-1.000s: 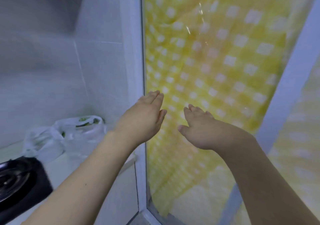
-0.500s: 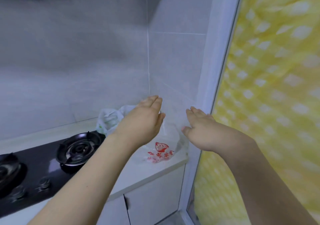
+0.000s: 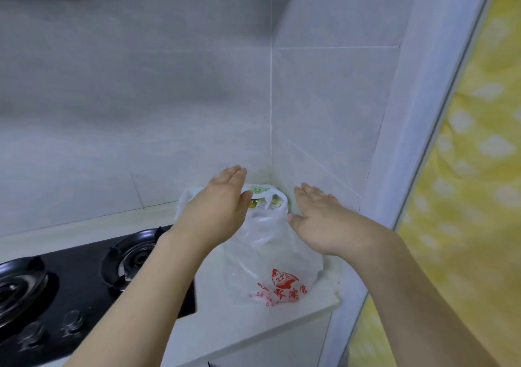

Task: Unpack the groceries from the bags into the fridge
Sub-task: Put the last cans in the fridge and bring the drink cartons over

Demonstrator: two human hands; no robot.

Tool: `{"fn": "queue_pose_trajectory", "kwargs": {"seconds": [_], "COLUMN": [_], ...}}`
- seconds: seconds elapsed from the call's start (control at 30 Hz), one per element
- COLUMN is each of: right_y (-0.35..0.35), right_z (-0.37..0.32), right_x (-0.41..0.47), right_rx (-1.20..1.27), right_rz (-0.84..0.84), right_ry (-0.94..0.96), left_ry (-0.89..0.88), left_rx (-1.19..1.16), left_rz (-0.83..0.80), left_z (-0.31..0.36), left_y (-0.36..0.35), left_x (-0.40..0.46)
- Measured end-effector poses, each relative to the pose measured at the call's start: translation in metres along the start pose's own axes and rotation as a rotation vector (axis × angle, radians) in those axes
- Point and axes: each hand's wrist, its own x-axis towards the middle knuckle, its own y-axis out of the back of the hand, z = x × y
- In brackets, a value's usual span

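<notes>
**Hands flanking the grocery bag, no grip yet**

Head view: clear plastic bag (image 3: 270, 256) sits in the counter's wall corner, right of the gas hob (image 3: 93, 279). Left hand (image 3: 217, 211) and right hand (image 3: 318, 220) hover either side of the bag's mouth, fingers straight, holding nothing, probably set to spread it. Packets (image 3: 265, 203) show inside. Fridge not in view.

A white countertop (image 3: 248, 327) carries a black gas hob (image 3: 84, 290) and two plastic bags (image 3: 270, 268) in its corner.
</notes>
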Motion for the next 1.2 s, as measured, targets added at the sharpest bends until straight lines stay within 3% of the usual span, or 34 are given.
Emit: {"fn": "queue_pose_trajectory", "kwargs": {"seconds": [0.27, 0.6, 1.2], "right_y": [-0.013, -0.035, -0.077], "right_z": [0.016, -0.008, -0.005], "right_x": [0.08, 0.196, 0.365], "right_rx": [0.024, 0.008, 0.154], "right_rz": [-0.112, -0.222, -0.347], "right_ry": [0.051, 0.079, 0.004], "left_ry": [0.1, 0.265, 0.162], "left_rx": [-0.024, -0.03, -0.148], "left_rz": [-0.045, -0.094, -0.362], "left_z": [-0.042, -0.152, -0.23], "left_y": [-0.032, -0.036, -0.126], "left_x": [0.046, 0.112, 0.22]}}
